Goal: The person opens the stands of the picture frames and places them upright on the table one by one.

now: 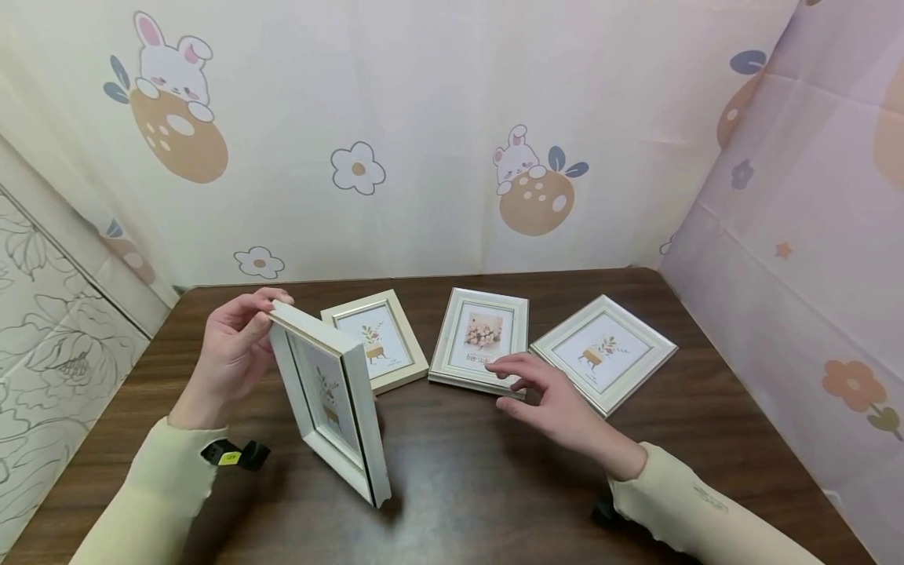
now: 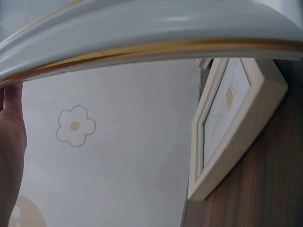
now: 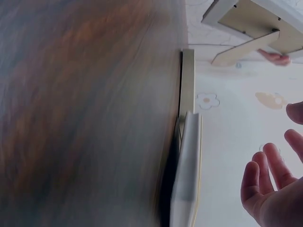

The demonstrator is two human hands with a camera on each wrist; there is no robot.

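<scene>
My left hand (image 1: pixel 236 345) pinches the upper left corner of a white picture frame (image 1: pixel 328 392), thumb on one side and fingers behind. The frame stands tilted on end over the table, its picture turned toward the left. In the right wrist view its back shows, with the easel leg (image 3: pixel 241 51) swung out. My right hand (image 1: pixel 554 400) holds nothing; its loosely bent fingers (image 3: pixel 274 165) are in the air and overlap the lower right corner of a white frame with a flower photo (image 1: pixel 483 341) in the head view.
A cream frame (image 1: pixel 377 341) lies left of the flower-photo frame, partly behind the held one. Another white frame (image 1: pixel 605 353) lies turned at an angle on the right. All lie face up on the dark wooden table (image 1: pixel 452 486). A printed curtain (image 1: pixel 424 94) hangs behind the table's back edge.
</scene>
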